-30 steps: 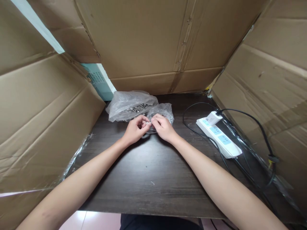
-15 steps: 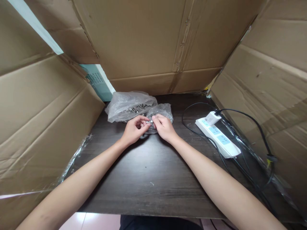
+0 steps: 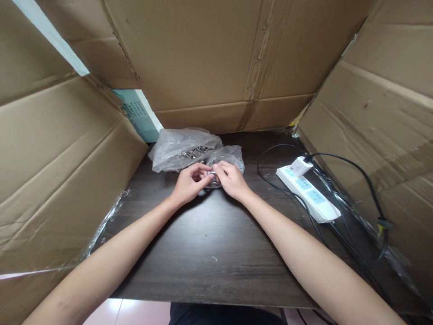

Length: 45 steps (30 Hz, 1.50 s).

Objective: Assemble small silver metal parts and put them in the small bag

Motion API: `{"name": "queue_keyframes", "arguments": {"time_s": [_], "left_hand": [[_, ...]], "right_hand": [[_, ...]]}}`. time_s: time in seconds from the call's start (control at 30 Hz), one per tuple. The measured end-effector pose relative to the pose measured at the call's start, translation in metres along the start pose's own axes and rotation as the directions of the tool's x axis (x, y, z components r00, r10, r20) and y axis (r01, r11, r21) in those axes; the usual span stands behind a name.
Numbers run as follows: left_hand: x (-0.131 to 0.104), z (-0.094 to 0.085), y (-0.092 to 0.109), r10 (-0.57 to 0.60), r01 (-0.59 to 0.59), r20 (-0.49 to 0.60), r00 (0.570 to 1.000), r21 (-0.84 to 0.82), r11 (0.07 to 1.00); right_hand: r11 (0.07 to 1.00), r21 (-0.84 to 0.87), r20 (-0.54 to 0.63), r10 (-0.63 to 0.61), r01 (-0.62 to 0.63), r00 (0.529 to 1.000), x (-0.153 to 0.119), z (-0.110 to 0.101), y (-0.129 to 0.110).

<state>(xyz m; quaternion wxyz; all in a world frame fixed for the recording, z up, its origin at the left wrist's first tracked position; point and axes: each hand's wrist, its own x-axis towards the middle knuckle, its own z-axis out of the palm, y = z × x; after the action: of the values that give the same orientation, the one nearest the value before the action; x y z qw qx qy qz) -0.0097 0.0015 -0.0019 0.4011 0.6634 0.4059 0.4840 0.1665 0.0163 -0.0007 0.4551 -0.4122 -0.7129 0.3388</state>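
Observation:
Between my two hands lies a small silvery bolt, roughly level. My left hand pinches its left end between thumb and fingertips. At the other end, my right hand is closed on the bolt, its thumb and forefinger hiding that end; whether a nut sits there I cannot tell. Just behind the hands is a clear plastic bag, partly covered by them. A larger cloudy plastic bag lies behind my left hand, its mouth showing many small metal bolts.
A white power strip with a plugged-in white adapter and black cables lies on the right of the dark wooden table. Cardboard walls close in the back and both sides. A pale green box shows at back left.
Both hands hold almost the same place. The bolt's angle and the fingertips around it have shifted very slightly; the bags have not moved.

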Motion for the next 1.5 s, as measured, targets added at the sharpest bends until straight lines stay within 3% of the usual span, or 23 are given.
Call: {"name": "queue_keyframes", "arguments": {"time_s": [0.2, 0.6, 0.87, 1.03, 1.23, 1.5], "left_hand": [[0.0004, 0.0001, 0.0, -0.007, 0.006, -0.015, 1.0, -0.009, 1.0], [-0.002, -0.0003, 0.0006, -0.013, 0.013, 0.017, 1.0, -0.002, 1.0], [-0.0005, 0.0002, 0.0023, -0.01, 0.01, -0.017, 1.0, 0.009, 1.0], [-0.0006, 0.0001, 0.0033, -0.014, 0.014, -0.017, 1.0, 0.021, 1.0], [-0.0008, -0.0003, 0.001, -0.013, 0.013, -0.004, 1.0, 0.018, 1.0], [-0.0007, -0.0008, 0.0006, -0.016, 0.016, -0.004, 1.0, 0.011, 1.0]], "right_hand": [[1.0, 0.009, -0.051, -0.017, 0.017, 0.999, 0.0, -0.0019, -0.0024], [1.0, 0.025, 0.041, -0.006, 0.005, 0.999, -0.0003, -0.0004, 0.0002], [1.0, 0.0, -0.024, -0.008, 0.008, 1.0, -0.0009, -0.002, -0.0045], [0.997, 0.074, 0.019, 0.032, -0.033, 0.999, -0.0016, -0.003, -0.0055], [0.998, -0.013, -0.02, -0.062, 0.062, 0.998, -0.0004, 0.0001, -0.0018], [0.998, -0.051, -0.036, -0.032, 0.031, 0.999, -0.0011, 0.0005, -0.0027]]}}
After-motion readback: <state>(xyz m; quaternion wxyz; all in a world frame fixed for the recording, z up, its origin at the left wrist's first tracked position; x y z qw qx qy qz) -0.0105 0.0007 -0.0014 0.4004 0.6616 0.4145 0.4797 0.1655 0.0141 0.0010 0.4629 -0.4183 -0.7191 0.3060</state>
